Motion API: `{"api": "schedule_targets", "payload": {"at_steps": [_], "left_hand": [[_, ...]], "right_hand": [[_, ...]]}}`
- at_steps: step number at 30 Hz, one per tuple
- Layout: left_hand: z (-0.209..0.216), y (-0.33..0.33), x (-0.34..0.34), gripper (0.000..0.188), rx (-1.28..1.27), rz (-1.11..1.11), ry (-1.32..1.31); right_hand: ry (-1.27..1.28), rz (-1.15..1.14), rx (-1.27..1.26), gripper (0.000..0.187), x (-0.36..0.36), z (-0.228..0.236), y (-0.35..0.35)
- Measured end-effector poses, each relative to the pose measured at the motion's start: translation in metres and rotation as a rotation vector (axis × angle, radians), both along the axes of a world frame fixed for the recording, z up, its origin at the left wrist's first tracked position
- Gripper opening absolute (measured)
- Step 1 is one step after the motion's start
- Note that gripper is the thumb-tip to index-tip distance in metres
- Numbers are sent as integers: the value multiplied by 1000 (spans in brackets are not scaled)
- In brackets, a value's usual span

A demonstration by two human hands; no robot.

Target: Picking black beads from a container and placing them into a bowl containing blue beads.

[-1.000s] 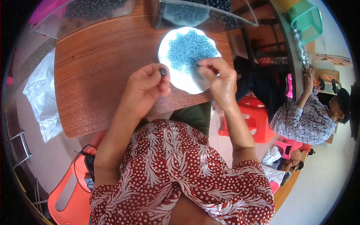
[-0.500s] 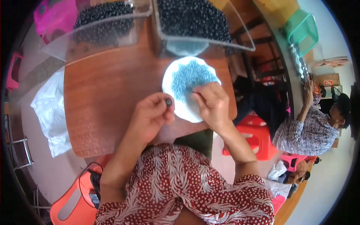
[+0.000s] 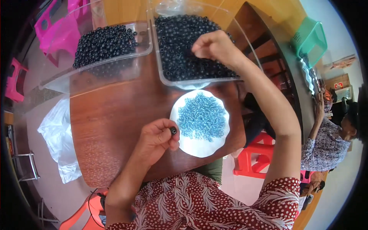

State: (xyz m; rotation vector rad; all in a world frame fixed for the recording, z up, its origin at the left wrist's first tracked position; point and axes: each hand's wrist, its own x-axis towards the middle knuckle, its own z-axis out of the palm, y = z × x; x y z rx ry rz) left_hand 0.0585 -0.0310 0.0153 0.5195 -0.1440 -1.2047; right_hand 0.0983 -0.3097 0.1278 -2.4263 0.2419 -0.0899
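Crowding brown table [image 3: 115, 126], clear bins [image 3: 191, 82]

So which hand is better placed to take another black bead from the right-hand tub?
Probably the right hand: it is already over the right-hand clear tub of black beads, while the left hand pinches one black bead beside the white plate.

A crumpled clear plastic bag [image 3: 57, 134] lies off the bench's edge, well left of the left hand [image 3: 157, 138]. No labels, signs or screens can be made out.
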Motion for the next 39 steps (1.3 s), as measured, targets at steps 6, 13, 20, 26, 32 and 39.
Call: {"api": "schedule_targets", "payload": {"at_steps": [6,13,20,26,32,39], "left_hand": [[-5,-1,3,29,26,14,28],[-5,-1,5,29,10,5,26],[-7,2,1,22,-29,20,61],[-13,0,2,27,-51,33,-34],[-6,1,4,26,-52,47,-15],[-5,-1,-6,18,-160,8,45]], "right_hand": [[65,296,-219,17,45,-32,11],[76,503,-573,18,63,-56,11],[-17,544,-431,13,59,-60,12],[-25,345,-218,13,35,-10,25],[-271,168,89,14,-33,38,59],[-286,108,292,15,-131,36,120]]}}
